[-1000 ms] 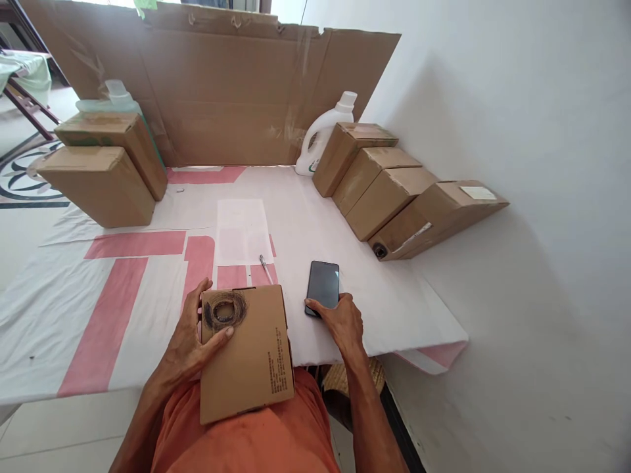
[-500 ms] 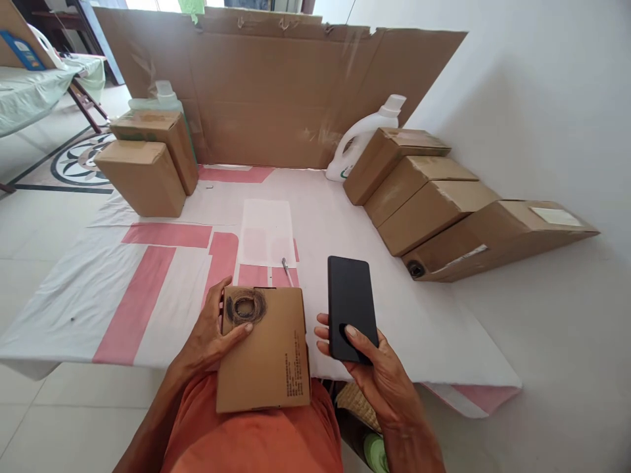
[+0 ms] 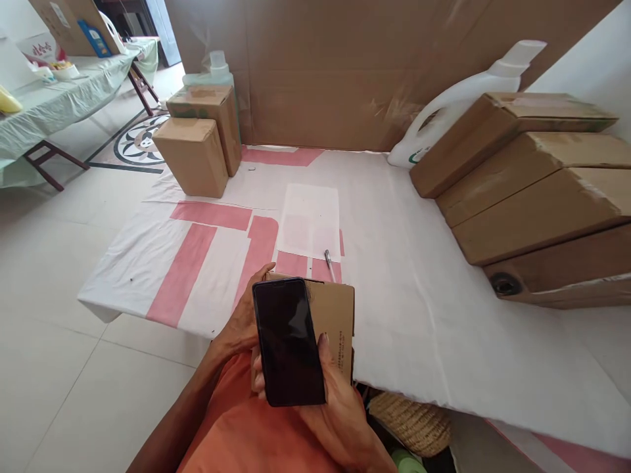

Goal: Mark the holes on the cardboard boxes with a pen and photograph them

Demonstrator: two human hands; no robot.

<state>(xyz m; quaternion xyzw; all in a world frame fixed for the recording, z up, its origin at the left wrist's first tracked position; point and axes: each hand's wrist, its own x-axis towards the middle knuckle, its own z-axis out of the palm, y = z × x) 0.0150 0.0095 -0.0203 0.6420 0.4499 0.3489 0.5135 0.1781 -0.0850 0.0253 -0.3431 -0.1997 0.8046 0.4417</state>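
My right hand (image 3: 340, 407) is wrapped around a black smartphone (image 3: 288, 341), its thumb along the right edge and fingertips showing at the left edge. The phone's dark, glossy screen faces up at me. Behind it, a small brown cardboard box (image 3: 339, 305) with printed text rests at my lap by the table's edge. My left hand (image 3: 241, 325) grips the box's left side, though the phone hides most of its fingers. Just beyond the box, a pen (image 3: 330, 264) lies by a white sheet of paper (image 3: 309, 220).
Two cardboard boxes (image 3: 192, 157) stand at the table's left, before a pale green bottle (image 3: 219, 69). Several boxes (image 3: 522, 190) line the right side near a white jug (image 3: 458, 98). A cardboard panel (image 3: 320, 79) rises at the back. A woven basket (image 3: 411, 420) sits below the table edge.
My right hand has brought the phone left over the box and turned it, so its screen shows instead of its back. The view has shifted; my left hand stays at the box.
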